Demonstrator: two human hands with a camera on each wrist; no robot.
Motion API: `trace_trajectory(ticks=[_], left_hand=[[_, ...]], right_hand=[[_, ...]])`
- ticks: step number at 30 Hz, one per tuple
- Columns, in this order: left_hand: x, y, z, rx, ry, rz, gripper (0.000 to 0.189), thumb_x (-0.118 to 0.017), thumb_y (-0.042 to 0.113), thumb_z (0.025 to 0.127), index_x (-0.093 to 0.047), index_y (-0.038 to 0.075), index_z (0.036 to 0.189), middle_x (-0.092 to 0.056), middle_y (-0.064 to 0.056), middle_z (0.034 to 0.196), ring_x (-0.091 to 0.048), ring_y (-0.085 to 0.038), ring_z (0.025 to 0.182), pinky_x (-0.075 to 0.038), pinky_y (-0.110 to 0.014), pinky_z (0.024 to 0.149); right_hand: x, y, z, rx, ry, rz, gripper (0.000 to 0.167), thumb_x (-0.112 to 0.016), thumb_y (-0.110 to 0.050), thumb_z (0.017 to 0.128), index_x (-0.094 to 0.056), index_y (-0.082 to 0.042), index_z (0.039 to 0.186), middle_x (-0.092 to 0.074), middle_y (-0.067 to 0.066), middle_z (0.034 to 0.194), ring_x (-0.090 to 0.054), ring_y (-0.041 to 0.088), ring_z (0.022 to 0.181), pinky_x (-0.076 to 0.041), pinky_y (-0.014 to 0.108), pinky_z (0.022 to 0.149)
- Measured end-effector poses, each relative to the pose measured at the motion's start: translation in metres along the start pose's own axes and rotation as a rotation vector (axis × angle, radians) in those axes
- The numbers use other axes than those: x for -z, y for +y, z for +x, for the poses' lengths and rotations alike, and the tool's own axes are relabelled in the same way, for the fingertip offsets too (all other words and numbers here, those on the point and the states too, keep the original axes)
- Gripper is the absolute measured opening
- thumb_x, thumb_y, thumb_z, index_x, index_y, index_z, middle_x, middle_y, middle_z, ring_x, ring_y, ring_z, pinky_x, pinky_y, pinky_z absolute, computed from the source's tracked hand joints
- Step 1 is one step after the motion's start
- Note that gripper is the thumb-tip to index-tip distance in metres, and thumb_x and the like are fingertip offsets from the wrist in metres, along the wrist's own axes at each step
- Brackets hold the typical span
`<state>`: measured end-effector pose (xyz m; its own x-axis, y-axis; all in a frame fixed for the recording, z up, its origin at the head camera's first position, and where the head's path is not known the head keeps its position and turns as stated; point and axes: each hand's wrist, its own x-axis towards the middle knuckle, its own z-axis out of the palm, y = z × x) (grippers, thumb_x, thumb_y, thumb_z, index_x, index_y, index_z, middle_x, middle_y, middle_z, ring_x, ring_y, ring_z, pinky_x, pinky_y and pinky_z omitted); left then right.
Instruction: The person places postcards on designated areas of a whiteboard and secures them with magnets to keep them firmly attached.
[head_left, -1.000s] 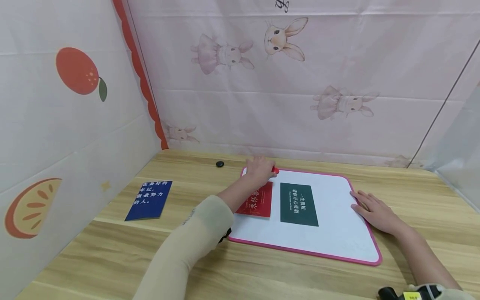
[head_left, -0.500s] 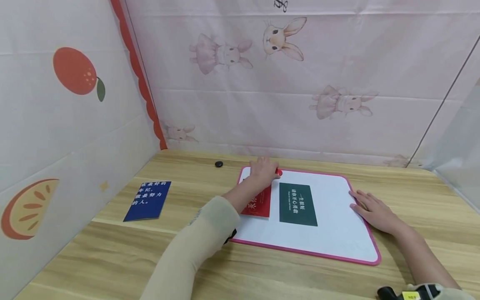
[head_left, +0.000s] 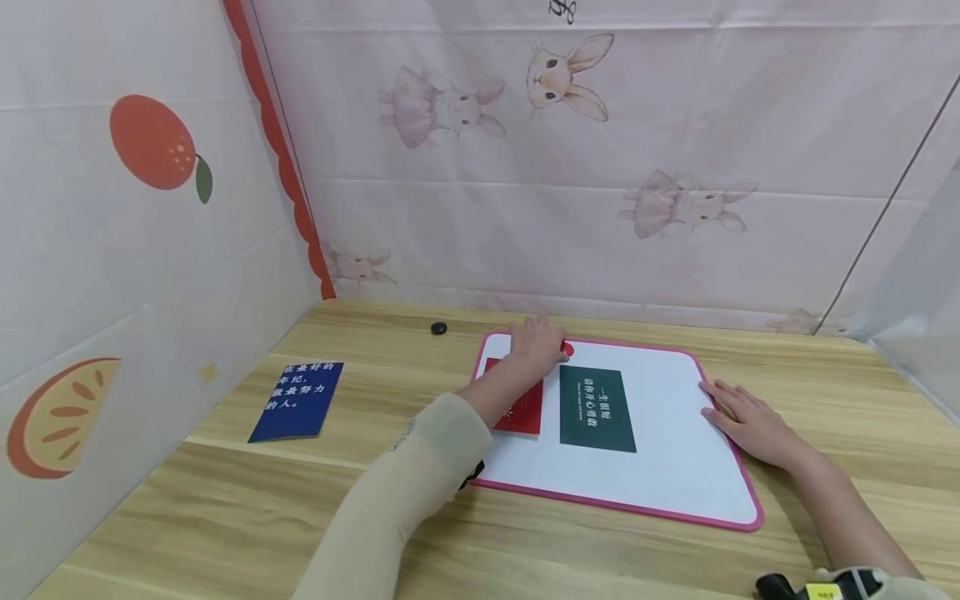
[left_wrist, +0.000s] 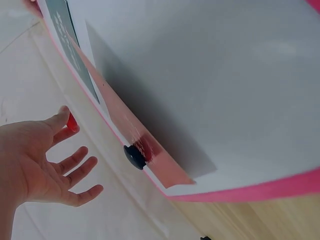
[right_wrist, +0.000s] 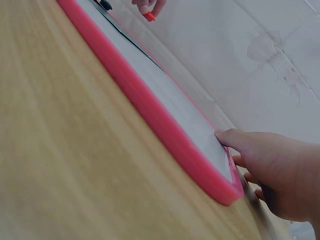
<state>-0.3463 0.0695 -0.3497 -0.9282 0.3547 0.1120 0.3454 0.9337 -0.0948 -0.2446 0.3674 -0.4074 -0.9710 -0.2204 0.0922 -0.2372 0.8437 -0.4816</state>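
While the right hand (head_left: 753, 425) rests at the right edge of the whiteboard (head_left: 675, 417), fingers spread and thumb on the white face, the left hand (head_left: 536, 345) pinches a red button (left_wrist: 72, 122) between thumb and forefinger, its other fingers loose and apart. This button is small, bright red and a little shiny; in the head view it shows a round outline (the fingertips cover one part of it). It is located over the far side of the board, near the far edge of the green card (head_left: 597, 408), and in both wrist views it appears against the pale backdrop (head_left: 450, 225), not on the board.

The green card is dark, flat and rectangular, with white characters turned sideways. Next to it lies the red card (head_left: 527, 412), partly hidden by the left arm; a round black button (left_wrist: 135, 156) sits on its far edge, and its near side rises from the board and throws a wide shadow. The whiteboard has rounded corners and a pink rim. On the wooden table (head_left: 187, 517), to the left, are a blue card (head_left: 296, 402) and a second black button (head_left: 438, 328).
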Motion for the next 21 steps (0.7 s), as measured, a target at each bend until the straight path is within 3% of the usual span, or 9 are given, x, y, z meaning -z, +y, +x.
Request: trace_trajectory(ticks=[13, 21], left_hand=[[-0.004, 0.013, 0.005, 0.003, -0.027, 0.002, 0.057, -0.075, 0.040, 0.073, -0.055, 0.027, 0.125, -0.050, -0.003, 0.112, -0.044, -0.019, 0.104, -0.041, -0.040, 0.089], [-0.009, 0.019, 0.009, -0.007, -0.060, 0.053, 0.051, -0.066, 0.043, 0.082, -0.052, 0.029, 0.128, -0.048, -0.004, 0.116, -0.042, -0.020, 0.104, -0.042, -0.041, 0.088]], right_hand=[[0.000, 0.000, 0.000, 0.005, 0.004, -0.008, 0.061, -0.045, -0.034, 0.096, -0.030, 0.007, 0.138, -0.021, 0.037, 0.138, -0.011, 0.056, 0.124, -0.008, 0.070, 0.093], [0.000, 0.002, 0.001, 0.005, 0.002, -0.014, 0.061, -0.045, -0.035, 0.096, -0.030, 0.006, 0.138, -0.020, 0.036, 0.138, -0.010, 0.056, 0.125, -0.008, 0.070, 0.093]])
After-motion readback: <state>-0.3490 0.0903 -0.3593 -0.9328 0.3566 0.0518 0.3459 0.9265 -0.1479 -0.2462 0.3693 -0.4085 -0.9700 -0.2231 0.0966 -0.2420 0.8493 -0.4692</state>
